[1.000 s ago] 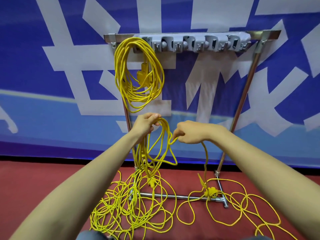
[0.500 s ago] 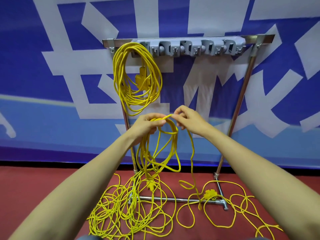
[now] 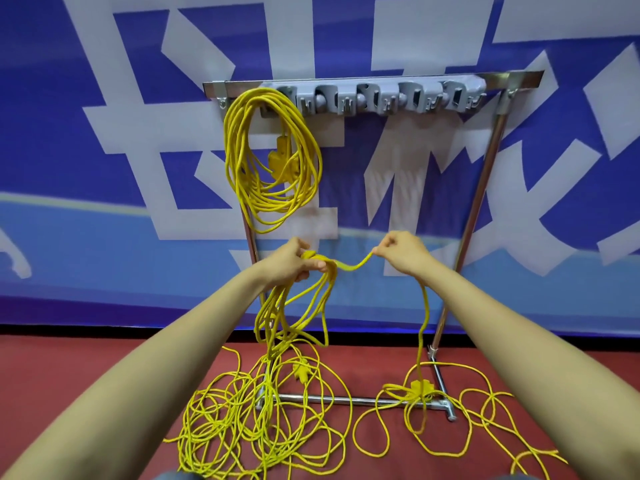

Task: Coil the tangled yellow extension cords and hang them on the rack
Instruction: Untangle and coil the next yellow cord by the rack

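A metal rack (image 3: 479, 188) stands against the wall, with a grey hook bar (image 3: 381, 98) across its top. One coiled yellow cord (image 3: 273, 161) hangs from the leftmost hook. My left hand (image 3: 294, 261) grips the top of a half-made coil (image 3: 298, 306) whose loops dangle toward the floor. My right hand (image 3: 401, 252) pinches the same cord a short way to the right, and the strand between my hands sags slightly. From my right hand the cord drops to a yellow plug (image 3: 420, 388) on the floor. A tangled pile of yellow cord (image 3: 249, 424) lies below the coil.
The rack's base bar (image 3: 346, 400) lies on the red floor (image 3: 69, 375), crossed by loose cord loops (image 3: 467, 420) spreading right. A blue and white banner wall (image 3: 104, 168) stands right behind the rack. Several hooks to the right of the hung coil carry nothing.
My right hand has moved right, away from the left hand, drawing out a length of cord between them. The view has tilted slightly downward.
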Available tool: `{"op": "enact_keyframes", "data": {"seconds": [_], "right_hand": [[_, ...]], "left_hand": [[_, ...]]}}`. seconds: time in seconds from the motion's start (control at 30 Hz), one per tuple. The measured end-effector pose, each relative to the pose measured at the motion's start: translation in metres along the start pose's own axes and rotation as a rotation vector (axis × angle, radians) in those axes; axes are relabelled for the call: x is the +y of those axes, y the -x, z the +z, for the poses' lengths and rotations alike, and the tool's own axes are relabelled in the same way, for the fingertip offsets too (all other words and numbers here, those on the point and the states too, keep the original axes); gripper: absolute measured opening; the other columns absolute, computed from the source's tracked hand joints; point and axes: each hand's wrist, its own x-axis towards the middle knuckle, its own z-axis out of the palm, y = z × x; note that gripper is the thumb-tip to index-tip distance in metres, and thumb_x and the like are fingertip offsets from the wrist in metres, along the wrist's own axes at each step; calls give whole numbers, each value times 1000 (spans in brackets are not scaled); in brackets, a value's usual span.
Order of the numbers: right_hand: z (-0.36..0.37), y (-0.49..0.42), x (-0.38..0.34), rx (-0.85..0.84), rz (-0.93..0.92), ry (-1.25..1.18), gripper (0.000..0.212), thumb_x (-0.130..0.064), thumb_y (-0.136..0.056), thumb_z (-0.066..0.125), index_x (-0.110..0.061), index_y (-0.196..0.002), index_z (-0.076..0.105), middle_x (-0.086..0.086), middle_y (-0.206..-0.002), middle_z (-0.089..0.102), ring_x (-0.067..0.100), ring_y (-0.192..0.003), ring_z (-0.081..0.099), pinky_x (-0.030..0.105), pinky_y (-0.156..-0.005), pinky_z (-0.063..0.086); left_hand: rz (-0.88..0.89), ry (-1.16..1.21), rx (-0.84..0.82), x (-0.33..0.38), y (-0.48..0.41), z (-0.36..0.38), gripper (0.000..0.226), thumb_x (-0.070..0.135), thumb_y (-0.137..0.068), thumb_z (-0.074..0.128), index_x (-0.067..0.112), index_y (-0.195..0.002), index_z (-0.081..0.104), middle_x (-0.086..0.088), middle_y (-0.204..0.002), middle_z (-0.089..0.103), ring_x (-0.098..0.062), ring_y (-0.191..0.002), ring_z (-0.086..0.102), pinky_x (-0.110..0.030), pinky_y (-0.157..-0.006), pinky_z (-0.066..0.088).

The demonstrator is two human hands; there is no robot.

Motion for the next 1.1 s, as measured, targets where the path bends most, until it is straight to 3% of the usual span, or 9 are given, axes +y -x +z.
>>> {"op": "enact_keyframes", "data": {"seconds": [0.1,0.23,0.37,0.53,0.63,0.8,0.93,1.0,1.1], "right_hand": [[-7,-8,13,120,98,47,24,-20,-94,46,-11,-72,44,14,-84,53,28,-78,47,31,-62,33],[-11,-14,17,71,151,45,22,-10,-95,33,-2,-93,54,22,-99,62,36,-92,57,32,-66,35],[-12,-12,11,-11,29,40,24,-8,-96,39,-2,-109,58,11,-82,53,22,-67,43,30,-57,32],[-10,-4,-5,-99,-180,89,10,-22,-97,47,-16,-93,54,-1,-81,64,18,-71,53,27,-64,42],[-13,7,-20,-244,-328,225,22,-28,-99,46,-17,-108,63,0,-84,63,6,-61,52,15,-55,39],[-3,14,-33,-456,-312,444,40,-11,-95,45,-16,-135,46,1,-111,60,20,-99,54,30,-84,40],[-6,15,-22,-345,-339,127,13,-5,-95,47,-14,-103,48,-6,-83,62,14,-63,49,34,-65,47],[-13,13,-20,-265,-386,164,16,-6,-94,52,-15,-105,60,0,-89,57,11,-65,50,27,-63,48],[-20,9,-19,-200,-422,402,22,-12,-95,54,-16,-111,67,6,-94,50,14,-88,52,18,-73,34]], "left_hand": [[48,-1,-74,-8,4,-14,10,10,-95,60,5,-103,57,-4,-88,70,-12,-58,40,-18,-52,34],[75,20,-185,-7,10,-14,21,9,-97,55,-2,-114,59,-9,-93,69,-7,-55,40,-15,-51,35],[87,-16,-323,0,13,-9,28,9,-97,53,-4,-121,58,-10,-95,66,-5,-54,41,-14,-53,36],[67,1,-379,12,17,-2,24,6,-96,54,3,-119,61,11,-73,61,-5,-55,41,-14,-55,37],[94,-23,-397,16,19,2,24,8,-95,57,4,-118,62,8,-75,59,-5,-56,41,-15,-57,37],[148,-13,-410,22,21,5,23,8,-95,56,9,-116,64,11,-72,59,-6,-56,40,-14,-57,36],[181,12,-309,21,18,4,18,11,-94,58,15,-108,69,-1,-79,55,-8,-56,37,-17,-54,32],[212,-23,-272,21,17,5,12,15,-92,63,19,-98,72,-8,-81,51,-11,-57,38,-19,-53,32],[236,-142,-287,26,17,12,7,19,-93,64,19,-96,71,-14,-86,45,-24,-67,38,-24,-56,32]]}}
